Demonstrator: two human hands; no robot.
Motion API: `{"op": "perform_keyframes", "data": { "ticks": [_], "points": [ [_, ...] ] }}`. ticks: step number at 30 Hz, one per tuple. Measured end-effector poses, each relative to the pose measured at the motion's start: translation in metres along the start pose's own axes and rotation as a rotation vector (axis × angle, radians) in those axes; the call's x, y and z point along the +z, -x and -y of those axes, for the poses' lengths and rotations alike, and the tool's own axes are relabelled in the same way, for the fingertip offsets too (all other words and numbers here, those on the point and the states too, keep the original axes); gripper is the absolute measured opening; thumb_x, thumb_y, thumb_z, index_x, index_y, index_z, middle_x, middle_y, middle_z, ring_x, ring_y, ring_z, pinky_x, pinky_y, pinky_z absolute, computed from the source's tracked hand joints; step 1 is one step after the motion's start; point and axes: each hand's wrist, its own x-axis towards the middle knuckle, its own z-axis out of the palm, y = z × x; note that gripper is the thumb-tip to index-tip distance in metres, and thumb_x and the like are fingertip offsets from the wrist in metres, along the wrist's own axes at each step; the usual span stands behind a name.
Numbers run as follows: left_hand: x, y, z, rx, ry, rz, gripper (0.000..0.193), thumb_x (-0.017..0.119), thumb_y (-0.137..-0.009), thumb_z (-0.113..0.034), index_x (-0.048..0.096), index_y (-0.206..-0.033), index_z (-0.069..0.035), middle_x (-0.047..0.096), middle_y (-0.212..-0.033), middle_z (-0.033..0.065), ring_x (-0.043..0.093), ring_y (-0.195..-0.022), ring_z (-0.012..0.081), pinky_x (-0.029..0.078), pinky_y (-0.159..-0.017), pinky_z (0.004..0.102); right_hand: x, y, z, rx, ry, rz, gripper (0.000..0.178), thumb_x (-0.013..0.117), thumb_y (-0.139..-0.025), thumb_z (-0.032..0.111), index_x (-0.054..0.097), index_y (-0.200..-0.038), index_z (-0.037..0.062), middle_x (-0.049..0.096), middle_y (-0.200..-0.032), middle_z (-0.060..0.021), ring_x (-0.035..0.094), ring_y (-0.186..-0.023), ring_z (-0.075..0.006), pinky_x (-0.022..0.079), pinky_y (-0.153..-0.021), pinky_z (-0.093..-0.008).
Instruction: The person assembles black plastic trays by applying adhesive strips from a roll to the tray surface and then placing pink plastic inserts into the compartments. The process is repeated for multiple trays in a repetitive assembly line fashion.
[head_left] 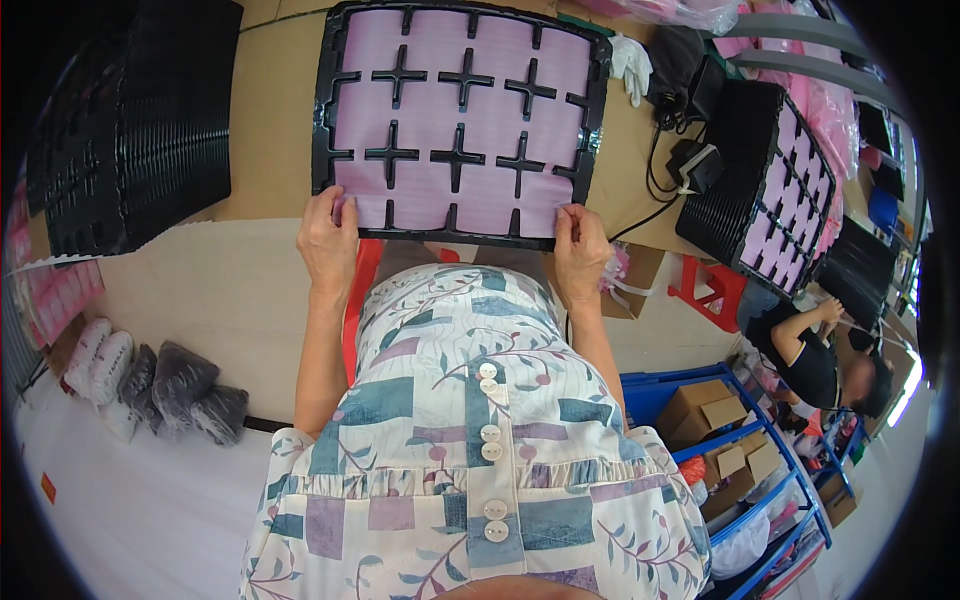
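A black plastic tray [325, 110] with cross-shaped dividers lies on the brown table in front of me. Pink bags fill its compartments in three rows. My left hand [326, 240] grips the tray's near left corner, thumb on a pink bag. My right hand [581, 245] holds the near right corner the same way. Both hands pinch the near rim, which sits at the table's front edge.
A tall stack of black trays [140, 120] stands at the left. Another stack topped with pink bags [770, 190] sits at the right, near black cables and a power adapter [695, 165]. White gloves [632, 65] lie behind. A seated person [815, 360] and blue shelving with boxes [720, 420] are at right.
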Motion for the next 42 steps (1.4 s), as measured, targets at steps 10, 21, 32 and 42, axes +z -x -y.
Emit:
{"op": "perform_keyframes", "data": {
  "ticks": [10,21,32,42],
  "points": [
    [0.000,-0.001,-0.001,0.022,-0.036,0.011,0.022,0.068,-0.086,-0.012,0.068,-0.104,0.000,0.066,-0.094,0.0150,0.066,-0.082,0.0291,0.053,-0.073,0.0377,0.002,-0.001,0.001,-0.023,0.050,0.021,0.009,0.072,-0.081,0.005,0.064,-0.085,0.0036,0.065,-0.075,-0.0092,0.064,-0.061,-0.0248,0.050,-0.056,-0.0358],
    [0.001,0.002,0.000,0.067,-0.076,0.002,0.024,0.069,-0.084,-0.009,0.064,-0.107,-0.002,0.059,-0.099,0.0160,0.063,-0.081,0.0337,0.052,-0.071,0.0423,0.001,-0.004,0.008,-0.031,0.170,0.061,0.009,0.072,-0.082,0.010,0.065,-0.088,0.0069,0.061,-0.077,-0.0089,0.062,-0.060,-0.0275,0.049,-0.054,-0.0396],
    [-0.010,-0.004,-0.018,0.462,-0.249,0.047,0.040,0.068,-0.077,0.000,0.061,-0.116,-0.002,0.055,-0.120,0.0188,0.055,-0.111,0.0360,0.048,-0.092,0.0446,-0.017,-0.001,0.011,-0.332,0.266,0.206,0.033,0.071,-0.082,0.017,0.064,-0.112,0.0062,0.062,-0.114,-0.0114,0.058,-0.107,-0.0292,0.044,-0.090,-0.0448],
    [0.004,-0.005,-0.017,0.465,-0.322,0.208,0.053,0.064,-0.077,0.000,0.056,-0.130,-0.004,0.049,-0.134,0.0237,0.049,-0.122,0.0405,0.043,-0.101,0.0471,-0.011,0.016,-0.005,-0.369,0.469,0.479,0.075,0.057,-0.086,0.053,0.044,-0.145,0.0083,0.040,-0.151,-0.0079,0.035,-0.140,-0.0249,0.019,-0.114,-0.0577]
  ]
}}
